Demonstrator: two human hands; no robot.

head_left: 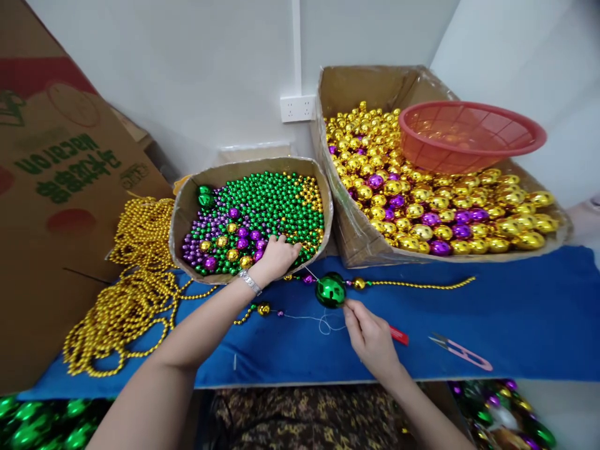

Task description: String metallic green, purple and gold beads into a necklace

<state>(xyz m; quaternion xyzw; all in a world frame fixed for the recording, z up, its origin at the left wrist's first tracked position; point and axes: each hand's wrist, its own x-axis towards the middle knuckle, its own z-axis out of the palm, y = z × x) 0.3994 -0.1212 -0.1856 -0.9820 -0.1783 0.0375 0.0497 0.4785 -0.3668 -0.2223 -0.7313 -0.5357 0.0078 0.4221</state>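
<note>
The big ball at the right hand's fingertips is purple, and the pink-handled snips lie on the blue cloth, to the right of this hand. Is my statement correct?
Not fully: the head view shows that the big ball at the right hand's fingertips is green, not purple. The pink-handled snips do lie on the blue cloth, to the right of this hand.

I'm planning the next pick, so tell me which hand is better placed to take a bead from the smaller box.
Probably the left hand: it is over the beads in the smaller box, while the right hand appears occupied with the big green ball outside it.
</note>
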